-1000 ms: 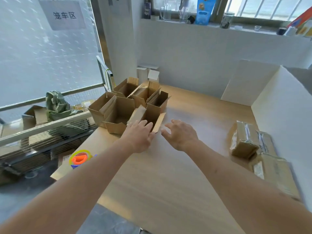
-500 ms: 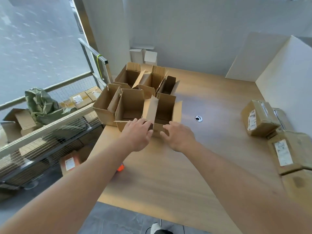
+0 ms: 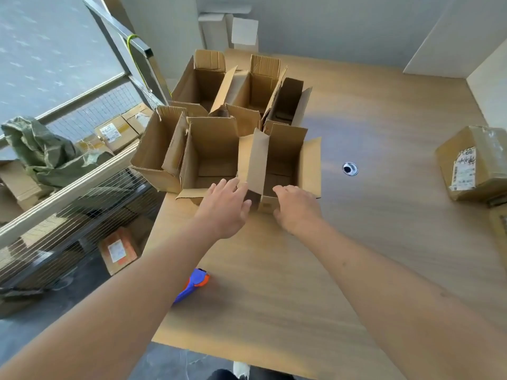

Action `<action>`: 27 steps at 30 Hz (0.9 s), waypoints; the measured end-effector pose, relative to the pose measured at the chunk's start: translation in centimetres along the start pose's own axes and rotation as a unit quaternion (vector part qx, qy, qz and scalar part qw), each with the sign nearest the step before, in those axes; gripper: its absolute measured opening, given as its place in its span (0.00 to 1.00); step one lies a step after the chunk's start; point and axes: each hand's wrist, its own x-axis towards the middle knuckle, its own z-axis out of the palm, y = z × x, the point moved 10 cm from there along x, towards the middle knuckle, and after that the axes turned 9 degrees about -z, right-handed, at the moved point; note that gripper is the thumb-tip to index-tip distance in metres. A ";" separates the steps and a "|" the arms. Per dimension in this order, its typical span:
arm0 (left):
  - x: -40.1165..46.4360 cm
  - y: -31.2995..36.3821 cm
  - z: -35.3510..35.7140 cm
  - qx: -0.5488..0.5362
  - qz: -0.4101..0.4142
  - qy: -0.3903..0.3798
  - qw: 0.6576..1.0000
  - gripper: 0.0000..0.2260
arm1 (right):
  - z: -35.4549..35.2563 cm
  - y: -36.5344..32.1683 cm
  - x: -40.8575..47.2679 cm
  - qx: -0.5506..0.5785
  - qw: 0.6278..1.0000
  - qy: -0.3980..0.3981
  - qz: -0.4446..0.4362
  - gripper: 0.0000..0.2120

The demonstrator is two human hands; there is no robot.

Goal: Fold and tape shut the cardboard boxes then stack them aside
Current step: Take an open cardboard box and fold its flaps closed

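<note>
Both hands at the nearest open cardboard box.
Left hand (image 3: 227, 207) and right hand (image 3: 297, 208), fingers extended and relaxed, gripping nothing, flank the near wall of the open cardboard box (image 3: 277, 163), frontmost of the cluster on the wooden table (image 3: 384, 215).

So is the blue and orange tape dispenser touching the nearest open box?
Apart. The head view shows bare table between the tape dispenser and the nearest open box.
</note>
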 end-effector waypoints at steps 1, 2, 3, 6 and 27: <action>0.4 -0.2 0.4 -0.001 0.000 -0.007 1.000 0.22 | 0.5 0.0 0.4 -0.009 1.000 -0.006 0.004 0.19; 0.6 -0.4 0.7 -0.002 0.001 -0.013 1.000 0.22 | 0.8 0.0 0.6 -0.019 1.000 -0.009 0.008 0.19; 0.8 -0.5 1.0 -0.003 0.005 -0.017 1.000 0.22 | 1.1 0.0 0.7 -0.023 1.000 -0.010 0.014 0.19; 0.9 -0.9 1.4 -0.001 0.022 -0.011 1.000 0.23 | 1.3 -0.3 0.5 -0.022 0.999 0.003 0.028 0.21; -12.2 -7.6 3.3 0.034 0.144 -0.008 0.989 0.22 | 8.2 -13.3 -12.4 0.144 0.973 0.007 0.182 0.09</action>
